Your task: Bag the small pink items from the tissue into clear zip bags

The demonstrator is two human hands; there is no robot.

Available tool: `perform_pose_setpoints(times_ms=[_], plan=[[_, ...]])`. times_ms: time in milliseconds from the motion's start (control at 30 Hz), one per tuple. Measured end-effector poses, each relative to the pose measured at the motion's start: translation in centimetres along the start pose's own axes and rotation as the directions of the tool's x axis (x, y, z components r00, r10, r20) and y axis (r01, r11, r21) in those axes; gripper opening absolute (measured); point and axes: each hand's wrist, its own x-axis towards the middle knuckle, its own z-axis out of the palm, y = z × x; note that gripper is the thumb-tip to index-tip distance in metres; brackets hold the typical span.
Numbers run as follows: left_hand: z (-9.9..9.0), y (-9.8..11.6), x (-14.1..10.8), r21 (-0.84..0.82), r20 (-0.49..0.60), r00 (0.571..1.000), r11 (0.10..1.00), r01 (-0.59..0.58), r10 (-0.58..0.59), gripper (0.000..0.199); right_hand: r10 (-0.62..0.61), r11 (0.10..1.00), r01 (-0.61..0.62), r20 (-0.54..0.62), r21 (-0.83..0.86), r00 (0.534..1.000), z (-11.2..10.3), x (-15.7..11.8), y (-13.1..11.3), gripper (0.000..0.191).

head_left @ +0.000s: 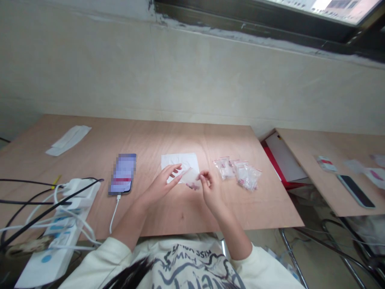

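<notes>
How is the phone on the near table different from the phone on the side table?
The phone on the near table has a bright, blurred screen, but the phone on the side table has a dark screen. The first phone has a white cable plugged in; no cable shows on the second phone. Both lie flat on light wooden tops.

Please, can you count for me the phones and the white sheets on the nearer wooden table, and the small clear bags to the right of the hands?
Phone: 1
Folded white sheet: 1
Flat white sheet: 1
Small clear bags: 2
Total: 5
</notes>
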Motion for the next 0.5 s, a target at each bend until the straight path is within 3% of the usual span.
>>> perform_pose_setpoints(times_ms=[167,300,500], plan=[[0.3,-0.2,0.8,-0.026,0.102,0.994,0.999,-0.033,0.036,0.015,0.156,0.978,-0.159,0.029,0.135,0.987,0.0,-0.1,0.7,0.011],[0.0,-0.2,0.2,-0.092,0.107,0.994,0.995,0.037,-0.027,0.014,0.280,0.931,-0.311,0.173,0.193,0.944,-1.1,0.0,0.9,0.018],[0.1,0.8,-0.2,-0.269,0.156,0.977,0.945,0.187,-0.149,0.015,0.230,0.964,-0.236,0.067,0.125,0.971,-0.7,-0.4,0.9,0.013]])
